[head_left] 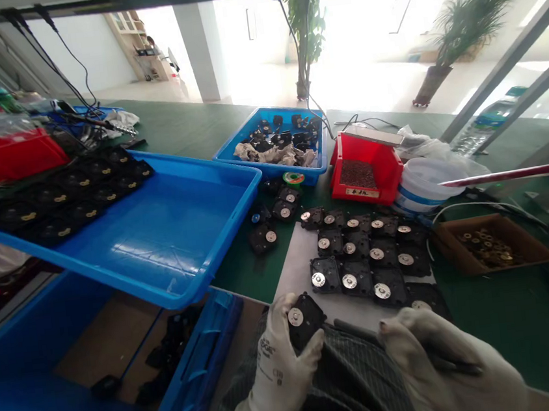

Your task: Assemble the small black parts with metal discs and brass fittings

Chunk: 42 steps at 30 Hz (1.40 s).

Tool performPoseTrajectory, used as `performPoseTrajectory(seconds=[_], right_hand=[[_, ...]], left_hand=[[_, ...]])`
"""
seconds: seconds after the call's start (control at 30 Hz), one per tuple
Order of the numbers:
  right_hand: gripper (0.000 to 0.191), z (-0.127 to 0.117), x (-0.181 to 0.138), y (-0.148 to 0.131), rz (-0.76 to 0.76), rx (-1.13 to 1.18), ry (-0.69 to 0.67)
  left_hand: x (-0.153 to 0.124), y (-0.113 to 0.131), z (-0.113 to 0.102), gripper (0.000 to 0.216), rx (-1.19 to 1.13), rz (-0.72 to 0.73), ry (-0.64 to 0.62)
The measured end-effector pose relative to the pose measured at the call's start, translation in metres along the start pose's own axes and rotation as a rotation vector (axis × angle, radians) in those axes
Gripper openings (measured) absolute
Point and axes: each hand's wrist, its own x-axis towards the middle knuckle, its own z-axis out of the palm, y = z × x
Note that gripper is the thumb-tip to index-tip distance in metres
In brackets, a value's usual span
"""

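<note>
Only part-readable print: back of the glove on the left hand, grey letters ending "DGE", small mark below illegible. Red bin, far right: pale label on its near face, characters too blurred to read.

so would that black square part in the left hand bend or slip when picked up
Probably stiff: the black square part looks flat and unbent, pinched in the gloved left hand. Likely light, since fingertips alone hold it. Flat, so unlikely to roll.

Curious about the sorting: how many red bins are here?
2: left red bin at the far left edge, right red bin beside the small blue tray. Others may be hidden.
</note>
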Motion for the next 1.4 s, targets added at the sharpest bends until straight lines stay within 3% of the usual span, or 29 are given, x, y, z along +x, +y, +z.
performPoseTrajectory(seconds=[0.1, 0.23, 0.3, 0.37, 0.43, 0.53, 0.7, 0.83, 1.07, 1.17, 1.23, 1.4], right_hand=[[0.046, 0.027, 0.019, -0.007, -0.115, -0.074, -0.071], [0.053, 0.049, 0.031, 0.005, -0.217, -0.150, -0.159], [0.052, 0.055, 0.032, 0.008, -0.148, -0.137, -0.168], [0.038, 0.056, 0.032, 0.007, -0.050, -0.073, -0.201], [0.024, 0.056, 0.032, 0.007, 0.018, -0.009, -0.309], [0.028, 0.054, 0.033, 0.008, 0.047, -0.009, -0.438], [0.045, 0.055, 0.025, 0.014, -0.072, -0.103, -0.296], [0.045, 0.058, 0.016, 0.014, 0.024, -0.079, -0.147], [0.051, 0.057, 0.022, 0.006, 0.099, -0.069, -0.191], [0.049, 0.050, 0.019, -0.002, 0.186, -0.035, -0.008], [0.050, 0.052, 0.014, -0.002, 0.137, -0.030, 0.056], [0.052, 0.067, 0.008, 0.011, 0.015, -0.067, -0.155]], left_hand=[[0.000, -0.001, 0.000, 0.056, -0.045, -0.019, -0.030], [-0.001, -0.004, 0.004, 0.054, -0.108, -0.036, -0.031], [-0.001, -0.005, 0.005, 0.053, -0.126, -0.037, -0.025], [0.000, -0.005, 0.005, 0.054, -0.142, -0.043, -0.042], [0.001, -0.005, 0.005, 0.054, -0.153, -0.048, -0.065], [0.001, -0.005, 0.005, 0.053, -0.148, -0.044, -0.066], [0.000, -0.003, 0.005, 0.054, -0.122, -0.039, -0.053], [0.001, 0.000, 0.003, 0.053, -0.119, 0.008, -0.032], [0.002, -0.002, 0.004, 0.054, -0.119, 0.023, -0.019], [0.001, -0.002, 0.004, 0.053, -0.123, 0.027, -0.017], [0.002, -0.001, 0.003, 0.052, -0.122, 0.038, -0.009], [0.005, 0.003, 0.000, 0.049, -0.140, 0.024, -0.017]])
